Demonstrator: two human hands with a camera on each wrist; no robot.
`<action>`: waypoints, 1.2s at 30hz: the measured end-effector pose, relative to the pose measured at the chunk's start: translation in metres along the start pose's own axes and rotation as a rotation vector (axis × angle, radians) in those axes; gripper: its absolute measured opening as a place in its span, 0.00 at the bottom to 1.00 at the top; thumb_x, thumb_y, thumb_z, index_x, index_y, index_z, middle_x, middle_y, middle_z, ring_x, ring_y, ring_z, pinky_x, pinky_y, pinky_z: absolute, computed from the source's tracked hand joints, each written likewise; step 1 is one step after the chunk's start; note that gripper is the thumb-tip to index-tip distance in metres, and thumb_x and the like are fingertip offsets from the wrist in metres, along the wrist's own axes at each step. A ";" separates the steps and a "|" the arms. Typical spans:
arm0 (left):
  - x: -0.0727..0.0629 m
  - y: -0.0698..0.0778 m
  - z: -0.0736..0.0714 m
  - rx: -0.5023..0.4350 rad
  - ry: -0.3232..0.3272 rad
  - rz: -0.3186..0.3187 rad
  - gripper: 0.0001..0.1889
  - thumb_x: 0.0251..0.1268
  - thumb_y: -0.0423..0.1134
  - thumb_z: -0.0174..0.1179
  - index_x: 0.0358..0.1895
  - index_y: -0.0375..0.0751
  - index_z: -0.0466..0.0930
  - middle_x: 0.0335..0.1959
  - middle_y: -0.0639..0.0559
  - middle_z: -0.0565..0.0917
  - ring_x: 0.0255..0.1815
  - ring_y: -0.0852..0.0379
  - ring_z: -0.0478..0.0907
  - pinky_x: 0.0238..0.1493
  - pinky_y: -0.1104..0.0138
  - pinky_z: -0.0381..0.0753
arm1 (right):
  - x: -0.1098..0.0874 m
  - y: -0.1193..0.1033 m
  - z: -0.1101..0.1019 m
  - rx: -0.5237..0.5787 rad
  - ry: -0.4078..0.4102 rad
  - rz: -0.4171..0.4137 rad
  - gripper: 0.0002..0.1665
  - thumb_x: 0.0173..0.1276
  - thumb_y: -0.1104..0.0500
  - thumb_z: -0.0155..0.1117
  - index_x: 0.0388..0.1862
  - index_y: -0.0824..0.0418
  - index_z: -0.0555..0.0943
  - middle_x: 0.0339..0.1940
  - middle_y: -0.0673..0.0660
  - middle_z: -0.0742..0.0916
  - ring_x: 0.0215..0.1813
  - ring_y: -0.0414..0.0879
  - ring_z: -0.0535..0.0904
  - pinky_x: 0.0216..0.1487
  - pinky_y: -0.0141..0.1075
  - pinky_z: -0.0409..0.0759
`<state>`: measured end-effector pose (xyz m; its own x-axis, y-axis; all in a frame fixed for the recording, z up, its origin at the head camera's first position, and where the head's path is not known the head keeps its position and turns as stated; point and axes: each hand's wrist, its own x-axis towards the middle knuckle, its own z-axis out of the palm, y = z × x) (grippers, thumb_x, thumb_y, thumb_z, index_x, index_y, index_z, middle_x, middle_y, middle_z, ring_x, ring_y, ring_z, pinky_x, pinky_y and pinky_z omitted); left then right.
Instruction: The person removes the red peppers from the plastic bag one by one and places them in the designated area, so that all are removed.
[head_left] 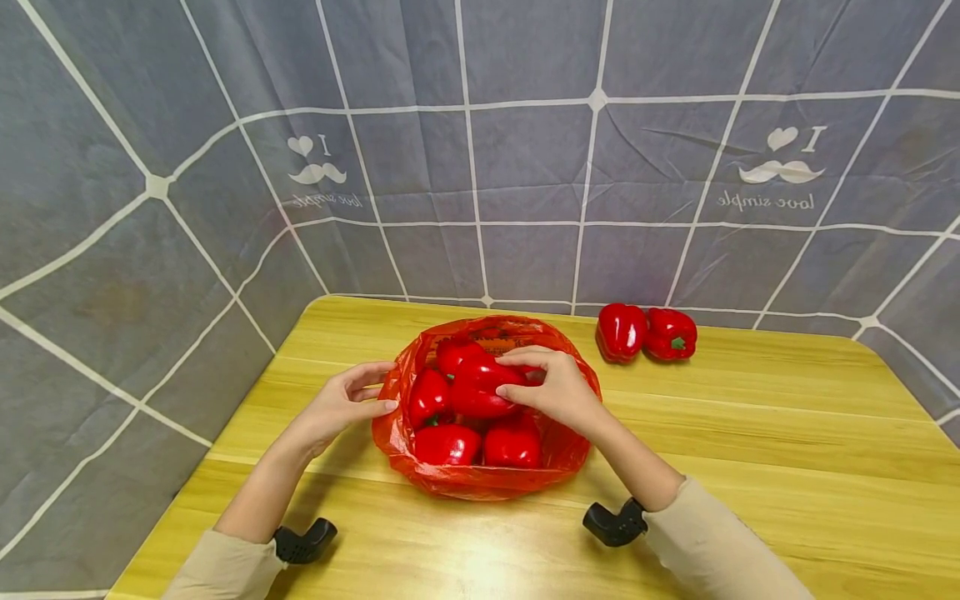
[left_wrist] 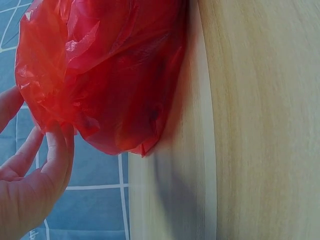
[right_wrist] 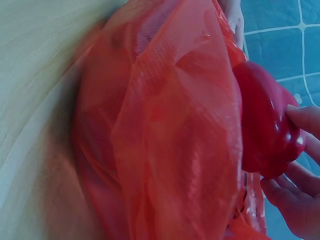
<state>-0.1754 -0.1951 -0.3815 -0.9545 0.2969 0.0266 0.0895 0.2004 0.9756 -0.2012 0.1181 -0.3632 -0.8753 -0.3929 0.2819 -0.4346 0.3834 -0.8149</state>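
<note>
Red bell pepper (head_left: 480,387) at the mouth of a red plastic bag (head_left: 491,483), over the other fruit; the right wrist view shows it standing clear of the near rim. The right hand (head_left: 551,387) grasps it, thumb on one side and fingers on the other. Under and around it in the bag, at least four more peppers (head_left: 447,445) (one behind, one to the left, two in front).

Left hand (head_left: 345,404) at the bag's left side, fingers bent, index and thumb tips parted and touching the plastic; whether they pinch it, cannot tell.

Bag sits on a yellow wood-grain table (head_left: 750,467), mouth open, rim crumpled. Beyond it to the right, near the table's back edge, two loose peppers (head_left: 621,333), side by side, one showing its green stem.

Both forearms in beige sleeves (head_left: 720,533), a black device (head_left: 615,522) at each wrist. Behind everything, grey cloth (head_left: 525,167) with white grid lines and mirrored lettering.
</note>
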 end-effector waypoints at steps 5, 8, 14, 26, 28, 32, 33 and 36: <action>0.000 -0.004 0.000 0.004 -0.004 0.026 0.32 0.55 0.35 0.66 0.62 0.28 0.65 0.54 0.38 0.73 0.50 0.52 0.77 0.44 0.66 0.80 | -0.002 -0.001 -0.004 0.006 0.017 0.000 0.22 0.53 0.57 0.73 0.49 0.58 0.84 0.51 0.55 0.83 0.56 0.49 0.75 0.52 0.45 0.76; 0.000 -0.004 0.000 -0.002 -0.002 0.013 0.32 0.55 0.34 0.65 0.62 0.28 0.64 0.55 0.36 0.72 0.50 0.51 0.77 0.44 0.66 0.80 | -0.002 -0.001 -0.007 0.027 0.023 -0.006 0.22 0.53 0.58 0.73 0.49 0.59 0.83 0.51 0.55 0.83 0.56 0.49 0.75 0.51 0.43 0.77; 0.001 -0.002 0.001 -0.007 0.006 -0.023 0.31 0.56 0.29 0.63 0.63 0.26 0.63 0.57 0.32 0.70 0.52 0.49 0.76 0.45 0.67 0.79 | -0.003 -0.003 -0.020 0.049 0.045 0.014 0.22 0.54 0.58 0.73 0.50 0.59 0.83 0.53 0.56 0.82 0.57 0.50 0.74 0.50 0.42 0.78; 0.001 -0.001 0.001 -0.037 0.004 -0.015 0.31 0.57 0.28 0.62 0.64 0.25 0.62 0.56 0.32 0.70 0.51 0.52 0.77 0.46 0.67 0.79 | -0.003 -0.006 -0.058 0.134 0.129 0.089 0.24 0.56 0.62 0.70 0.52 0.66 0.80 0.53 0.60 0.81 0.54 0.52 0.76 0.52 0.39 0.77; 0.001 -0.001 0.001 -0.043 0.004 -0.014 0.31 0.57 0.27 0.62 0.63 0.25 0.62 0.56 0.32 0.71 0.50 0.53 0.77 0.46 0.67 0.79 | -0.004 -0.006 -0.065 0.115 0.143 0.085 0.24 0.57 0.61 0.70 0.52 0.66 0.80 0.53 0.60 0.81 0.54 0.51 0.76 0.51 0.37 0.77; 0.001 -0.001 0.001 -0.041 0.008 -0.008 0.31 0.56 0.28 0.62 0.63 0.24 0.62 0.56 0.33 0.71 0.50 0.54 0.77 0.46 0.68 0.79 | -0.007 -0.004 -0.078 0.097 0.172 0.105 0.25 0.57 0.58 0.71 0.53 0.63 0.80 0.51 0.58 0.82 0.46 0.46 0.79 0.43 0.33 0.80; 0.000 -0.001 0.001 -0.039 0.008 -0.007 0.31 0.56 0.28 0.62 0.63 0.25 0.62 0.56 0.33 0.71 0.50 0.54 0.77 0.46 0.68 0.79 | -0.008 -0.004 -0.081 0.097 0.180 0.110 0.25 0.57 0.57 0.71 0.53 0.63 0.80 0.50 0.59 0.82 0.43 0.45 0.79 0.41 0.33 0.81; 0.000 -0.002 0.000 -0.033 0.009 -0.015 0.31 0.56 0.28 0.63 0.63 0.26 0.62 0.56 0.33 0.71 0.50 0.54 0.77 0.46 0.67 0.78 | -0.013 -0.003 -0.090 0.144 0.201 0.124 0.25 0.57 0.58 0.70 0.54 0.64 0.79 0.46 0.62 0.83 0.32 0.44 0.82 0.31 0.36 0.82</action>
<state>-0.1758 -0.1954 -0.3832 -0.9583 0.2855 0.0142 0.0663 0.1738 0.9825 -0.2074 0.1972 -0.3191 -0.9507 -0.1714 0.2583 -0.2993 0.2898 -0.9091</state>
